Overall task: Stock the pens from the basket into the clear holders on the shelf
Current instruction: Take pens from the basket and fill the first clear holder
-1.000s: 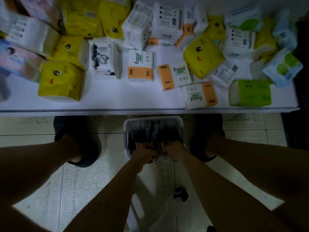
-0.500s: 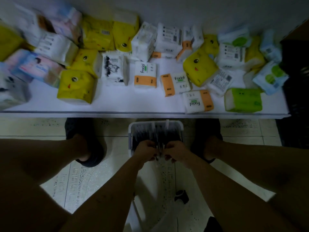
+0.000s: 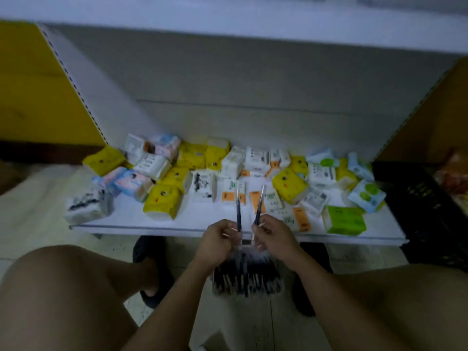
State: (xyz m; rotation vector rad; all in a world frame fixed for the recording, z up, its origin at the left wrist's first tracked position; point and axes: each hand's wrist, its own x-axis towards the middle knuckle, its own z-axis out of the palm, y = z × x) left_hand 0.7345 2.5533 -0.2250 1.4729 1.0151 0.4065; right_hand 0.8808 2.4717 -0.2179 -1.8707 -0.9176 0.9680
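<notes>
A white basket (image 3: pixel 278 291) full of dark pens (image 3: pixel 247 277) stands on the floor between my feet. My left hand (image 3: pixel 217 240) grips one dark pen (image 3: pixel 238 214) upright above the basket. My right hand (image 3: pixel 274 236) holds another dark pen (image 3: pixel 259 207), tilted slightly right. Both pens stick up in front of the low white shelf (image 3: pixel 192 225). No clear holders are visible in this view.
Several tissue packs, yellow (image 3: pixel 162 201), white (image 3: pixel 202 186), green (image 3: pixel 344 220) and orange-striped, crowd the low shelf. An upper shelf edge (image 3: pixel 228 26) runs across the top. A black crate (image 3: pixel 425 211) stands at the right. My knees fill the lower corners.
Both hands rose out of the basket, each lifting a pen. My head tilted up, so the shelf's back panel and the upper shelf edge came into view.
</notes>
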